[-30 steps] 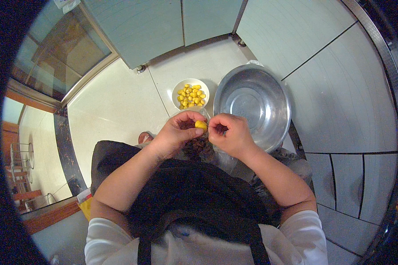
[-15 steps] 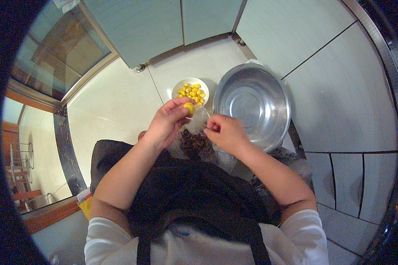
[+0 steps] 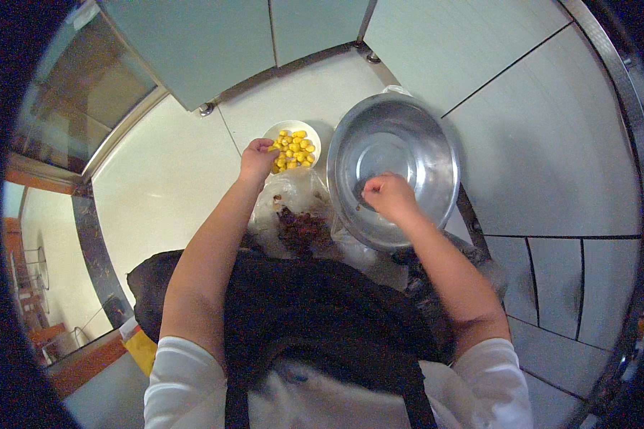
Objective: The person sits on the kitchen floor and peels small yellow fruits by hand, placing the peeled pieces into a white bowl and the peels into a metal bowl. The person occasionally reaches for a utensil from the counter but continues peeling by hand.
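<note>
My left hand (image 3: 256, 157) reaches to the left rim of a white bowl (image 3: 315, 136). Its thumb and fingers are closed at a yellow peeled chestnut (image 3: 272, 149). Several more peeled chestnuts (image 3: 295, 148), rounded and yellow, lie in this bowl. Over the near part of a large steel basin (image 3: 447, 171), my right hand (image 3: 391, 198) is closed in a pinch; what it holds, if anything, is too small to name. A tiny brown bit (image 3: 358, 208) shows just below its fingertips. Between my forearms, a clear plastic bag (image 3: 268, 204) holds dark brown shell-like pieces (image 3: 304, 229).
Pale floor tiles (image 3: 164, 186) lie under the bowl and basin. Grey cabinet doors (image 3: 200, 50) on short metal feet stand at the far side, and more grey panels (image 3: 551, 143) rise on the right. A glass-fronted door (image 3: 93, 93) is at the far left.
My left hand has moved away from me to the bowl with the yellow chestnut. The right hand has left the bag and moved right, over the basin. The view has shifted slightly.
</note>
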`<state>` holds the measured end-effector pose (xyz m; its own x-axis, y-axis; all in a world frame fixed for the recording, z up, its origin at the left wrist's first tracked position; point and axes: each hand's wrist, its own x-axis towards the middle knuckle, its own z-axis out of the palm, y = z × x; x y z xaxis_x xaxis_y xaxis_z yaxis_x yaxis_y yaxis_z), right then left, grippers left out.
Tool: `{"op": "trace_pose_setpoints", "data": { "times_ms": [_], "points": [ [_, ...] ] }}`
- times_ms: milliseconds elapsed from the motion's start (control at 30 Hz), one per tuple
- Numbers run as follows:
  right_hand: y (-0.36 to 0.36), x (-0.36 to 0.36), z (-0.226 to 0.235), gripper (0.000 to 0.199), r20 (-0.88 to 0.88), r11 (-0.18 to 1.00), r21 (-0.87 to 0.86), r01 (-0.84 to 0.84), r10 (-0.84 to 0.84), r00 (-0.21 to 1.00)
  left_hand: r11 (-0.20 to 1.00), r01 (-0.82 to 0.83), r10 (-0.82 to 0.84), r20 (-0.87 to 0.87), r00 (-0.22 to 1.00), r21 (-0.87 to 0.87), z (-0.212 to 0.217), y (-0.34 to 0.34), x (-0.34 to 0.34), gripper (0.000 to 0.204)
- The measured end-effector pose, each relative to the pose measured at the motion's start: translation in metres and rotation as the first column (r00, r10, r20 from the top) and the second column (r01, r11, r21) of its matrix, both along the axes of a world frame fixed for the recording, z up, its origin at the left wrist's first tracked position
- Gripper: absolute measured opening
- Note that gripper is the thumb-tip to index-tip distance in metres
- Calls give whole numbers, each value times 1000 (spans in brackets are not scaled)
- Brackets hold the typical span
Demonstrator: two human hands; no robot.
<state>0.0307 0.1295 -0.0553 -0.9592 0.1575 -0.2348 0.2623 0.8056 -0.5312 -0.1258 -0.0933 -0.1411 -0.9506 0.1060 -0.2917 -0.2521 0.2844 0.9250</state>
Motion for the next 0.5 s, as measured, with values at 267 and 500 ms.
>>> {"op": "trace_pose_setpoints", "data": {
  "times_ms": [267, 500],
  "points": [
    [7, 15, -64, 15, -76, 934, 328, -139, 173, 982, 924, 93, -121, -53, 991, -370, -64, 11, -27, 27],
    [2, 13, -83, 10, -66, 942, 304, -143, 170, 983, 963, 95, -107, -35, 994, -251, -89, 18, -44, 26]
  ]
}}
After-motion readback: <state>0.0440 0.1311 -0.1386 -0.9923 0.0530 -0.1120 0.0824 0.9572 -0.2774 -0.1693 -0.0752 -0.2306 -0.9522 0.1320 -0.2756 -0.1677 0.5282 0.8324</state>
